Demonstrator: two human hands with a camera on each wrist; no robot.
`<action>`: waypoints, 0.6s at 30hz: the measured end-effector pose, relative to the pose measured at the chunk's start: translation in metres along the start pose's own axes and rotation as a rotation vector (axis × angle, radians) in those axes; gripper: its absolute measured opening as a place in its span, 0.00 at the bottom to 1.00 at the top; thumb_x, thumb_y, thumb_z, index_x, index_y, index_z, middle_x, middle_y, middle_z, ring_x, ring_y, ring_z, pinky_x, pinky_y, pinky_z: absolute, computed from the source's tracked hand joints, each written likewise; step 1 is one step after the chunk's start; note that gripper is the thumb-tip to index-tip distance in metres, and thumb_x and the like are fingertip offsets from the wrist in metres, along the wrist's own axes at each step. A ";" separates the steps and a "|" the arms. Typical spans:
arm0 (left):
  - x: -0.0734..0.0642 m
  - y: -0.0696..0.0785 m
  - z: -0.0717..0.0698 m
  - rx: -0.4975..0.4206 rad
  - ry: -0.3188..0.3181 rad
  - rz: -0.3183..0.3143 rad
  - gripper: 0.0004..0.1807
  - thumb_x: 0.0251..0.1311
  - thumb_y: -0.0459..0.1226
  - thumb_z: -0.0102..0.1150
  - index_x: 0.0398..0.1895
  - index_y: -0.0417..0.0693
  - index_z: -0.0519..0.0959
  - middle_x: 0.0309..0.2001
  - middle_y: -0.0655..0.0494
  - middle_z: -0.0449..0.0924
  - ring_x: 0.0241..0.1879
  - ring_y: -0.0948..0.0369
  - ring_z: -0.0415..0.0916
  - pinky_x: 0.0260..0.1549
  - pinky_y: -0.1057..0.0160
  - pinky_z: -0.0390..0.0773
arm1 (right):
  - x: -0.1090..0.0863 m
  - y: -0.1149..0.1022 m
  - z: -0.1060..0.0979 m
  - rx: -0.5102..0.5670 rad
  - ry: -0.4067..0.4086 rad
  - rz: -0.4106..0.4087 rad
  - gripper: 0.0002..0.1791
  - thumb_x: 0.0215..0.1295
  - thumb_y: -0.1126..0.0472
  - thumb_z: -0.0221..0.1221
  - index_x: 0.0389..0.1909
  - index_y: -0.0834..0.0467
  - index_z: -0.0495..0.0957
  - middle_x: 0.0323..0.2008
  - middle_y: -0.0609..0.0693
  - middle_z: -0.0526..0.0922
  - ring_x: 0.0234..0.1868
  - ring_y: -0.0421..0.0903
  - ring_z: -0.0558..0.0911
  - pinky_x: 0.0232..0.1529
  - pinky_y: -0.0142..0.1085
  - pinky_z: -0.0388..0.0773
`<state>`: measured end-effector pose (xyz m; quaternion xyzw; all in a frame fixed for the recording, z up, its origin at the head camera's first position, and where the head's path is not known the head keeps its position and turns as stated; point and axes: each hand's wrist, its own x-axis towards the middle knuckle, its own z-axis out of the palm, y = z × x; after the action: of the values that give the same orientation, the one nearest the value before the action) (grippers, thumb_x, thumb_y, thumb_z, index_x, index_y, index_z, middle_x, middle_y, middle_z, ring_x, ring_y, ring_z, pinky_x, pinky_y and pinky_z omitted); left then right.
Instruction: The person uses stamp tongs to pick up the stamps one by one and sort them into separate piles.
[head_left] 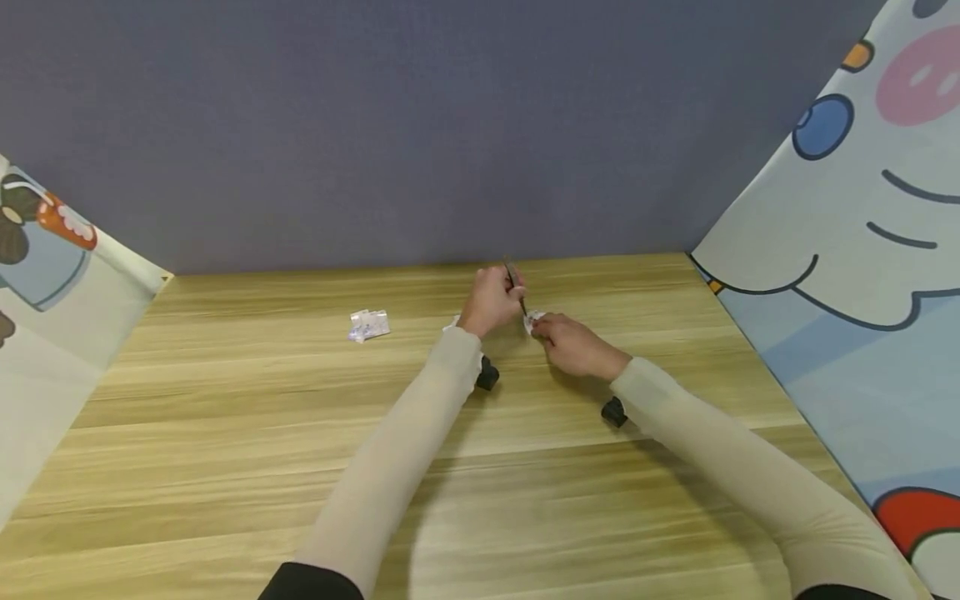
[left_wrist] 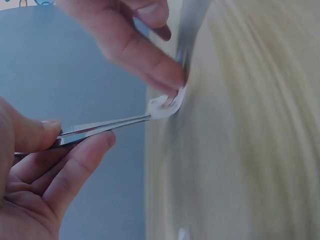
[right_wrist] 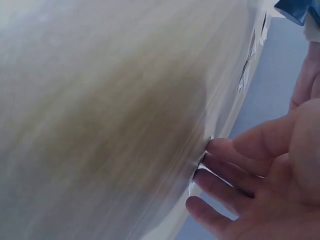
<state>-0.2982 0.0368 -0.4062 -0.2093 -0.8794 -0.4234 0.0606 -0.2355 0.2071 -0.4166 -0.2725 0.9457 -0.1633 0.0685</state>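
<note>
My left hand (head_left: 491, 302) holds a pair of metal tweezers (left_wrist: 105, 127) between thumb and fingers. The tweezers' tips meet the edge of a small white printed packet (left_wrist: 159, 111), which lies near the table's far edge and curls up at that side. From the right, my right hand (head_left: 576, 345) presses the packet down with its extended fingertips, hiding part of it. In the right wrist view those fingers (right_wrist: 220, 187) reach the table, with slivers of white showing at their tips.
Several small white packets (head_left: 369, 325) lie together on the wooden table (head_left: 247, 433), left of my hands. Another white piece (head_left: 452, 323) shows partly behind my left wrist. A grey-blue panel (head_left: 420, 133) rises behind the table, and printed cartoon sheets (head_left: 847, 250) flank both sides.
</note>
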 end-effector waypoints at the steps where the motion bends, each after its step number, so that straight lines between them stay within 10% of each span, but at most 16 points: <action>1: -0.001 -0.001 -0.003 0.001 0.010 -0.003 0.03 0.62 0.31 0.56 0.31 0.46 0.79 0.29 0.56 0.80 0.30 0.61 0.77 0.30 0.67 0.76 | 0.001 -0.001 0.000 -0.002 0.004 -0.006 0.17 0.71 0.69 0.45 0.56 0.70 0.73 0.56 0.62 0.73 0.59 0.58 0.70 0.60 0.49 0.66; 18: -0.024 -0.016 -0.068 -0.026 0.040 -0.039 0.02 0.63 0.34 0.58 0.34 0.45 0.78 0.28 0.56 0.80 0.28 0.64 0.78 0.28 0.66 0.78 | 0.015 -0.011 0.005 0.067 0.122 -0.043 0.17 0.67 0.72 0.45 0.52 0.72 0.75 0.56 0.65 0.70 0.58 0.59 0.68 0.58 0.49 0.66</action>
<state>-0.2881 -0.0322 -0.3817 -0.1845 -0.8763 -0.4399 0.0670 -0.2419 0.1886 -0.4183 -0.2799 0.9361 -0.2125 0.0162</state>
